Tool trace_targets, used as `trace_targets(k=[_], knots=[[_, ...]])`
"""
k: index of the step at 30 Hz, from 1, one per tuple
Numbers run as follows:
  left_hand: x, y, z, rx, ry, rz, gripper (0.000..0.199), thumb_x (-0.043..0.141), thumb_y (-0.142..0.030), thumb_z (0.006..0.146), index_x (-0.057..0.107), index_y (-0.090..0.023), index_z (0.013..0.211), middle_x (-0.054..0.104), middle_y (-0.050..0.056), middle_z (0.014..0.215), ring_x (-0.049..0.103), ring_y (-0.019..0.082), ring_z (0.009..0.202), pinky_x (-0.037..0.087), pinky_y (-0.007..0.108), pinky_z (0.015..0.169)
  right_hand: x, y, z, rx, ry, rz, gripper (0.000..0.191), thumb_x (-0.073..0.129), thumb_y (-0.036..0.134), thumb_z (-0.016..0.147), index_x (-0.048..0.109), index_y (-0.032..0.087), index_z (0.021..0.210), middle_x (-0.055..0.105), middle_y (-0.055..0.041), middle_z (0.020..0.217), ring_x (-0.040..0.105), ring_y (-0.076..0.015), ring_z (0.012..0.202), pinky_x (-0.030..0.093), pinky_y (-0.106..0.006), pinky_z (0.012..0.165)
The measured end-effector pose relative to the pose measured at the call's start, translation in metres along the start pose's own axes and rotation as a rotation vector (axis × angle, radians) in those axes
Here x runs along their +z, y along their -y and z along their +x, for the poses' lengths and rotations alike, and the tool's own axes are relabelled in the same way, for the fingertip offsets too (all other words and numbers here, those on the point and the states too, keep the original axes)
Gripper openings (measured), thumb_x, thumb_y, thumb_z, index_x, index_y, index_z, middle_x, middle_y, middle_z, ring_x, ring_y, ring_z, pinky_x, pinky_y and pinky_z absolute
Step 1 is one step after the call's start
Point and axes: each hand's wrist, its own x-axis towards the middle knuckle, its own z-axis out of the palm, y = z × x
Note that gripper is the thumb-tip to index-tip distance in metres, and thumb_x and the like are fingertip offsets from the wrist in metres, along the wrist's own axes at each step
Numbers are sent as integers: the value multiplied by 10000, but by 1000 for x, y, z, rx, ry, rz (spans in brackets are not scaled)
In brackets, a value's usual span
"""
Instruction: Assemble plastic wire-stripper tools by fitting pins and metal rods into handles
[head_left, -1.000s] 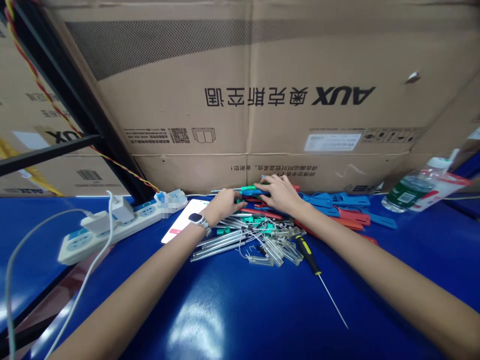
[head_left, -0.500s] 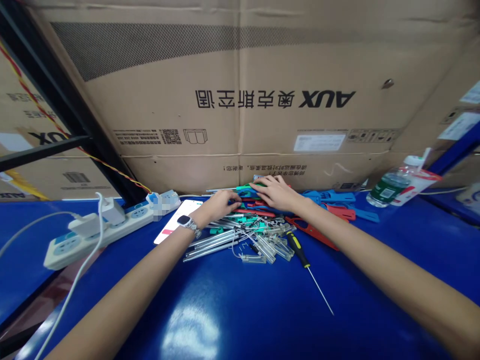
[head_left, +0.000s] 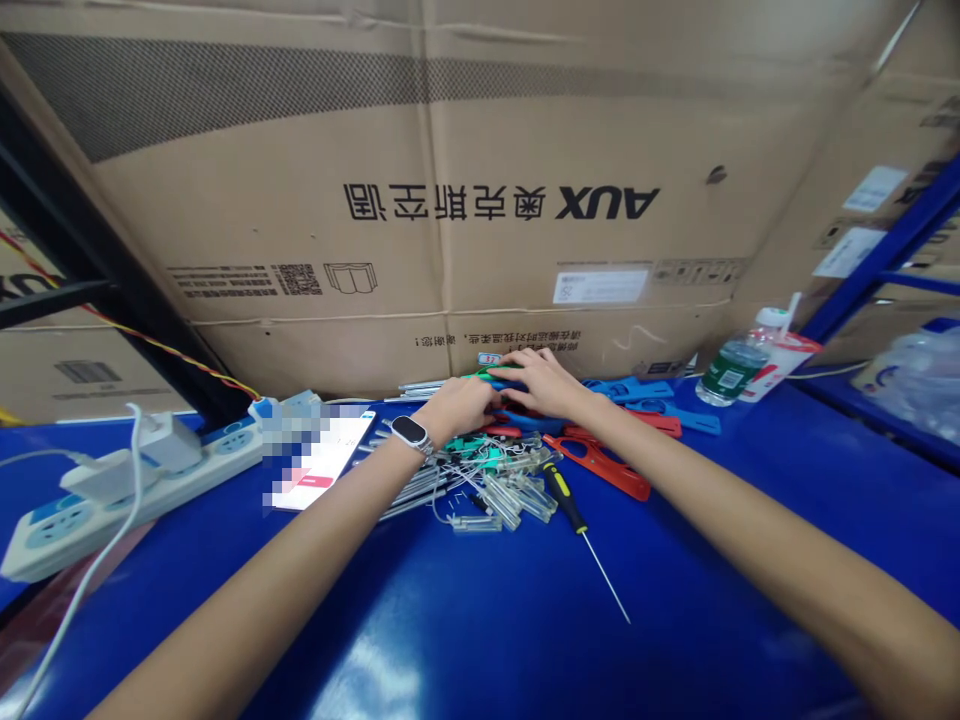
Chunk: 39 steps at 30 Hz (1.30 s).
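Note:
My left hand (head_left: 466, 406), with a watch (head_left: 412, 432) on its wrist, reaches into the far part of a pile, its fingers curled; what they hold is hidden. My right hand (head_left: 541, 382) lies just right of it, fingers bent over green and blue plastic pieces. Metal rods (head_left: 416, 488), white wires and clear plastic parts (head_left: 501, 500) lie in front of the hands. Red plastic pieces (head_left: 606, 464) and blue ones (head_left: 637, 388) lie to the right. A black and yellow screwdriver (head_left: 565, 497) rests on the blue table (head_left: 480, 620), its tip towards me.
A power strip (head_left: 202, 455) with white plugs and a cable is at the left, beside a phone (head_left: 330, 465). A bottle (head_left: 731, 370) and a cup (head_left: 780, 368) stand at the back right. A large cardboard box (head_left: 480, 130) stands behind the pile.
The view has shifted to the right. My left hand has moved closer to my right hand, over the pile; my right hand remains over the coloured pieces.

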Motion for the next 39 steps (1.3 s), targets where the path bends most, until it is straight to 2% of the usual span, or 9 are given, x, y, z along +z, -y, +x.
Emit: trace_targets(k=[5, 9, 12, 17, 19, 24, 33, 36, 39], knots=[[-1, -10, 6, 16, 32, 101, 144, 710, -262, 886, 765, -199, 1003, 762, 105, 1012, 720, 268, 919, 512, 312, 767, 7, -6, -2, 23, -37, 131, 424, 623, 279, 969, 640, 296, 1392, 616, -117, 1374, 533, -291, 1282, 386, -506, 1080], [0, -16, 12, 43, 37, 139, 109, 698, -203, 877, 767, -195, 961, 761, 101, 966, 718, 269, 919, 511, 316, 774, 14, -7, -2, 30, -44, 263, 488, 619, 199, 930, 616, 255, 1414, 579, -134, 1396, 521, -276, 1303, 416, -484, 1089], [1, -16, 11, 53, 42, 141, 92, 690, -189, 884, 763, -198, 940, 753, 94, 954, 713, 263, 902, 505, 311, 759, 12, -5, -10, 47, -114, 284, 506, 616, 164, 883, 628, 228, 1384, 557, -134, 1417, 500, -278, 1323, 414, -480, 1099], [-4, -8, 4, 48, 11, 90, 105, 676, -256, 926, 758, -205, 967, 747, 74, 974, 697, 231, 889, 484, 285, 727, -5, 8, -42, 85, -238, 196, 309, 609, 224, 902, 696, 235, 1198, 616, -102, 1250, 529, -275, 1220, 410, -474, 1047], [-6, -3, 2, 42, -39, 6, 126, 671, -284, 931, 759, -198, 959, 746, 63, 934, 683, 206, 838, 473, 274, 710, -10, 14, -53, 91, -222, 150, 220, 644, 300, 909, 712, 228, 1106, 628, -96, 1161, 543, -278, 1143, 414, -457, 993], [-10, 6, -3, 10, -134, -158, 158, 680, -304, 908, 758, -168, 888, 728, 47, 816, 626, 162, 702, 451, 263, 659, -7, 26, -61, 116, -103, 93, 204, 664, 392, 918, 695, 228, 1035, 639, -81, 1077, 547, -280, 1060, 397, -433, 924], [-31, 29, -40, -68, -336, -180, 122, 674, -234, 905, 771, -161, 915, 726, 55, 813, 633, 163, 700, 467, 276, 676, -3, 46, -50, 88, -237, 211, 204, 633, 323, 878, 622, 203, 1043, 593, -92, 1111, 527, -268, 1030, 398, -410, 906], [-36, 36, -57, -167, -370, -256, 141, 670, -246, 901, 769, -145, 900, 733, 55, 814, 618, 139, 617, 465, 264, 632, 2, 43, -49, 89, -164, 238, 142, 662, 285, 864, 686, 203, 976, 599, -90, 1097, 535, -265, 1044, 396, -428, 934], [-34, 37, -64, -269, -355, -298, 169, 661, -266, 904, 775, -141, 892, 738, 47, 772, 607, 130, 548, 462, 266, 606, 5, 41, -44, 81, -64, 203, 157, 691, 365, 896, 754, 229, 942, 619, -85, 1067, 543, -268, 1028, 392, -440, 923]])
